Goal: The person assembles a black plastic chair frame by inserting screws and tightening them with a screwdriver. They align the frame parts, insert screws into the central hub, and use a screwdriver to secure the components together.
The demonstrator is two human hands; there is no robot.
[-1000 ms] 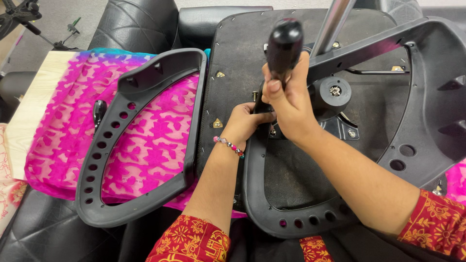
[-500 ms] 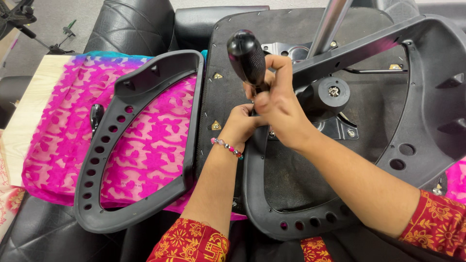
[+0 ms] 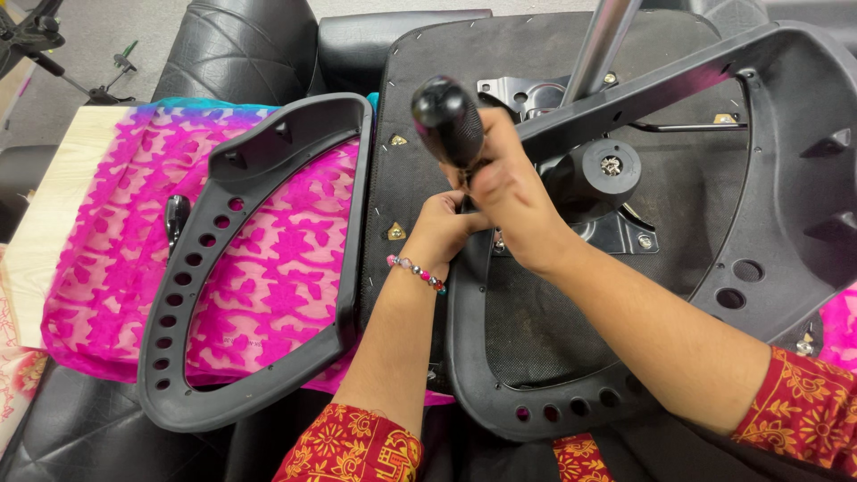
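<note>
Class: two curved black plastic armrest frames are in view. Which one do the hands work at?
The frame on the right, lying on the upturned seat; the other frame rests untouched on pink cloth.

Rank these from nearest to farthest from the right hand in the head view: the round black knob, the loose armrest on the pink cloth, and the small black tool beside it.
From the right hand:
1. Round black knob, just right.
2. Loose armrest, left.
3. Small black tool, far left.

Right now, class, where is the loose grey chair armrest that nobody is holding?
In the head view, the loose armrest lies left of both hands, flat on the pink patterned cloth, its right edge beside the upturned chair seat.
</note>
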